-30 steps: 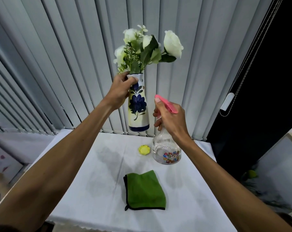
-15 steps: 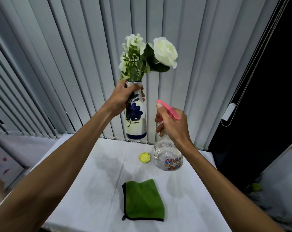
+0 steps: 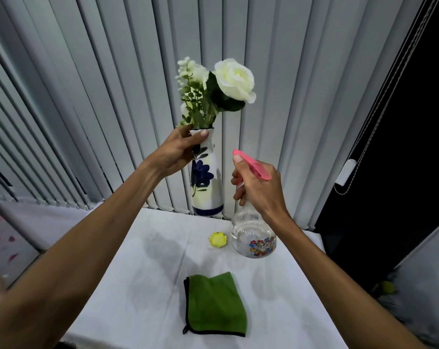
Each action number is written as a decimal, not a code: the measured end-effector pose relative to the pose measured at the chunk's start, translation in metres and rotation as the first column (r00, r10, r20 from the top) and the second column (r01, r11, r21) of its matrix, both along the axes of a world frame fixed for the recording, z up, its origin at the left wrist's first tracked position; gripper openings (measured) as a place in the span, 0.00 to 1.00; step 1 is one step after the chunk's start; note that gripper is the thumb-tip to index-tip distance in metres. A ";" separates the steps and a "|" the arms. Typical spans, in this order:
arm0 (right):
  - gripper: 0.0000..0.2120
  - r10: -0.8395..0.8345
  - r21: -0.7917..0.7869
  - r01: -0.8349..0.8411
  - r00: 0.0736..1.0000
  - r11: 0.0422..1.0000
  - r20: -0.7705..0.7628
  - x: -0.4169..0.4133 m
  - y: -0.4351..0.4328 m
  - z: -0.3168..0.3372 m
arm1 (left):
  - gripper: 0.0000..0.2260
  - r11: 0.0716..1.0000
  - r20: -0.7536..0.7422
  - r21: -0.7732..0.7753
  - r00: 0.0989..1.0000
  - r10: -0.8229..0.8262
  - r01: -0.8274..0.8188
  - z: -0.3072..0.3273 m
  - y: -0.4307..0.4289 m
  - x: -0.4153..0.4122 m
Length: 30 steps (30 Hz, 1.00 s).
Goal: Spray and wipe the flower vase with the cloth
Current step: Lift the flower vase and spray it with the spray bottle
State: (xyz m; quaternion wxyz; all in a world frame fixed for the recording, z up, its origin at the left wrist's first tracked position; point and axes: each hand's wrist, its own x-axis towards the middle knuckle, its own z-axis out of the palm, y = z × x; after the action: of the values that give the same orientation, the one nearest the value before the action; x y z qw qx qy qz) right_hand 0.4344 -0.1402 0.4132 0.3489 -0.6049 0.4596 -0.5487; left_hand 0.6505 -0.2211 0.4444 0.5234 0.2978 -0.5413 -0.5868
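table [image 3: 143, 293]: white cover, we see it under everything
vase [image 3: 209, 187]: lifted above table's 12 o'clock edge, upright, white flowers [image 3: 234, 79] in it
spray bottle [image 3: 253, 238]: at vase's 4 o'clock
cloth [image 3: 214, 306]: green, on table, 6 o'clock
left hand [image 3: 178, 149]: clamped on vase neck
right hand [image 3: 260, 187]: wrapped round bottle's pink trigger head

No text, brand or number can be read anywhere. The clear spray bottle [image 3: 253, 238] carries a band of small multicoloured marks low on its belly, too blurred to tell whether they are letters or only a pattern. The vase [image 3: 207, 180] bears a painted blue flower and leaves, without lettering. The yellow cap [image 3: 217, 239] near the far edge of the worktop shows no legible marking.
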 end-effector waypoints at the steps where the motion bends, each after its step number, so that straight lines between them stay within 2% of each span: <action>1: 0.18 0.004 -0.004 -0.004 1.000 1.000 -0.004 0.000 0.000 0.000 | 0.11 1.000 -0.011 0.005 1.000 -0.017 0.017 -0.001 0.001 0.002; 12: 0.22 0.031 -0.049 -0.031 0.999 0.998 -0.012 0.004 0.000 0.002 | 0.09 0.999 0.013 -0.042 1.000 -0.013 0.014 0.000 0.001 0.008; 22: 0.19 0.043 -0.038 -0.045 0.997 0.998 -0.064 0.002 0.001 -0.009 | 0.16 0.983 0.123 -0.062 0.976 0.181 -0.175 0.004 -0.011 0.005; 27: 0.21 0.064 -0.032 -0.066 0.995 0.997 -0.072 0.001 0.002 -0.014 | 0.14 0.967 0.151 -0.075 0.956 0.251 -0.242 0.007 -0.017 0.004; 30: 0.19 0.073 -0.049 -0.077 0.994 0.996 -0.080 0.000 0.004 -0.018 | 0.13 0.959 0.171 -0.076 0.943 0.284 -0.275 0.007 -0.020 0.003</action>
State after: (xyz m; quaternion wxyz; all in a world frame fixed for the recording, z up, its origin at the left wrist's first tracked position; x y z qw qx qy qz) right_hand 0.4340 -0.1363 0.3948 0.3352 -0.6515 0.4356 -0.5230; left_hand 0.6538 -0.2408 0.4516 0.5575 0.4100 -0.5536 -0.4633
